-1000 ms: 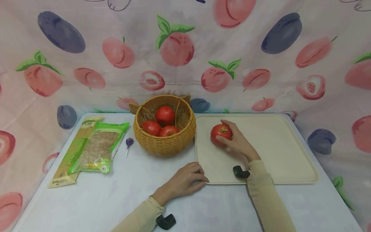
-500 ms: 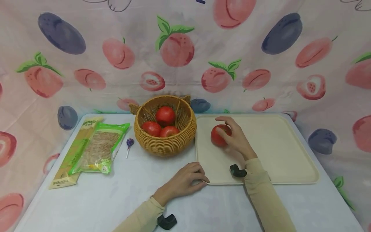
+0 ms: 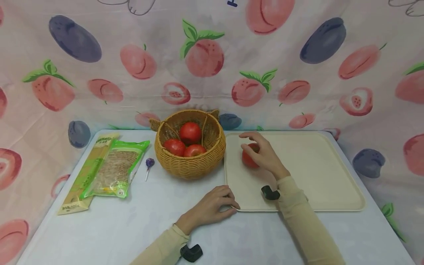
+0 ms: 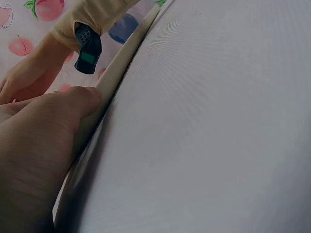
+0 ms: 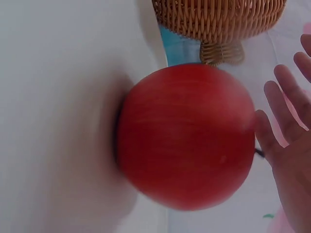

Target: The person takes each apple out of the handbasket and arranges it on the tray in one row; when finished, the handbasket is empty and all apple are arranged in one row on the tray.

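Observation:
A red apple [image 3: 249, 159] stands on the left part of a cream tray [image 3: 318, 173]. Over it hovers my right hand [image 3: 263, 152], which hides part of the fruit in the head view. The right wrist view shows that apple [image 5: 187, 138] on the tray surface, with the right hand [image 5: 291, 126] spread above its stem. My left hand [image 3: 213, 204] rests at the tray's near left corner. In the left wrist view its thumb [image 4: 85, 99] lies against the tray rim [image 4: 114, 73].
Left of the tray stands a wicker basket [image 3: 188, 169] with 3 red apples [image 3: 190, 133] in it. A wrapped lollipop [image 3: 149, 162], a green-edged clear food packet [image 3: 116, 169] and a long yellow-green packet [image 3: 79, 191] lie farther left. A fruit-print cloth [image 3: 205, 92] hangs behind the table.
My right hand has let go of the apple and shifted slightly up and left above it, fingers spreading. The apple stays on the tray. The left hand keeps its place.

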A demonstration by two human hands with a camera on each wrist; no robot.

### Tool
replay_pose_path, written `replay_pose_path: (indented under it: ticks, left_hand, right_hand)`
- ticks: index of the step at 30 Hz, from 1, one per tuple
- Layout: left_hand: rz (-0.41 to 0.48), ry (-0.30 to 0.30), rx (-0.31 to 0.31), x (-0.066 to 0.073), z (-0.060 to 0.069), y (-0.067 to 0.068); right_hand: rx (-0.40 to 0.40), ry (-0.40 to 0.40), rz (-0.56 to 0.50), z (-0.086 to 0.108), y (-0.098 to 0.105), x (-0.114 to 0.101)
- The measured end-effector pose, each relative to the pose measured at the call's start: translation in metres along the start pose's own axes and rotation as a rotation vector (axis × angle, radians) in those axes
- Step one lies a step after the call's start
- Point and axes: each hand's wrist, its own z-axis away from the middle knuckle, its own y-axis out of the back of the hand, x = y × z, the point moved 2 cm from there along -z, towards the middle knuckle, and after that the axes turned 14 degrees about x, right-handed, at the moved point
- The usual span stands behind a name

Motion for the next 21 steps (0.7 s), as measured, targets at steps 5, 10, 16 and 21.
replay_pose_path:
  ticks: [5,10,16,21]
  left_hand:
    - [0.011,0.014,-0.012,0.000,0.000,0.001]
    - [0.000,0.014,-0.018,0.000,0.000,0.001]
    - [-0.007,0.007,-0.009,0.001,0.000,0.002]
    - [0.002,0.004,-0.009,0.001,0.000,0.002]
  right_hand:
    - [-0.041,0.029,0.053,-0.009,-0.005,-0.009]
    - [-0.068,0.135,0.058,-0.020,-0.015,-0.001]
    - [-0.106,0.192,0.028,-0.032,-0.022,0.007]
    - [-0.119,0.242,0.026,-0.041,-0.025,0.002]
